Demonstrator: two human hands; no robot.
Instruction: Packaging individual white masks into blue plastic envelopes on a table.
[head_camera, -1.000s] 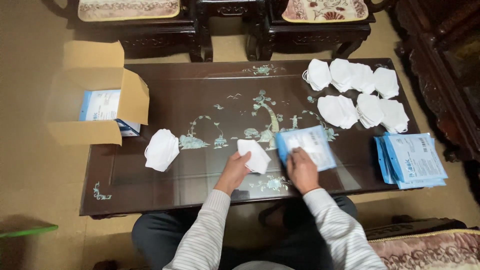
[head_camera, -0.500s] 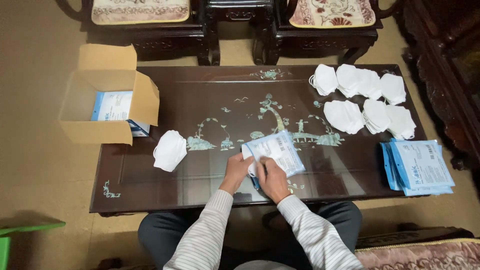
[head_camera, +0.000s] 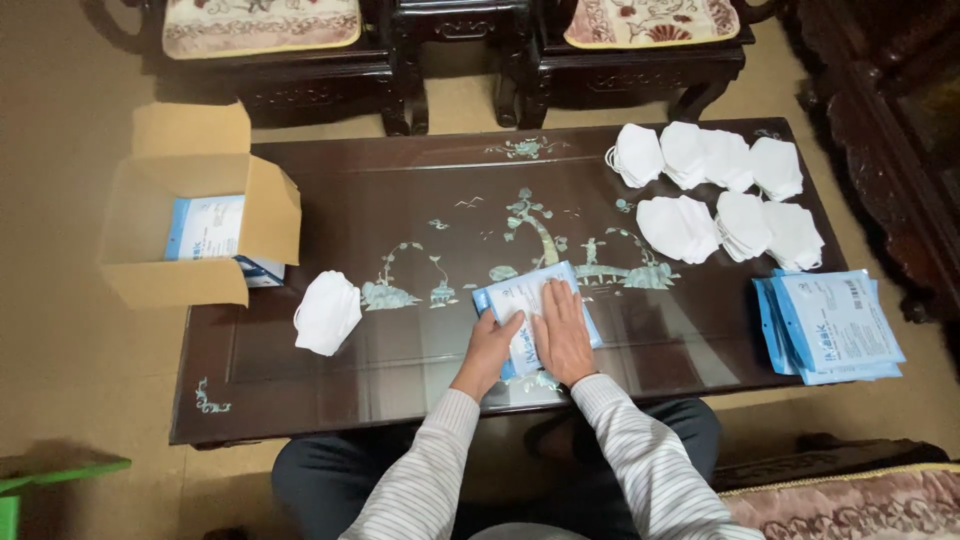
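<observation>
A blue-and-white flat pouch lies on the dark inlaid low table, near its front edge. My right hand presses flat on the pouch's right half, fingers spread. My left hand holds the pouch's left edge, thumb on top. A small stack of folded white masks sits to the left of my hands, apart from them.
An open cardboard box with blue-and-white pouches inside overhangs the table's left end. Several piles of white masks fill the far right. A stack of empty pouches lies at the right front. Carved chairs stand behind the table.
A second ago my left hand held a white mask and my right the pouch. The mask is no longer in sight; the pouch lies flat on the table under both hands.
</observation>
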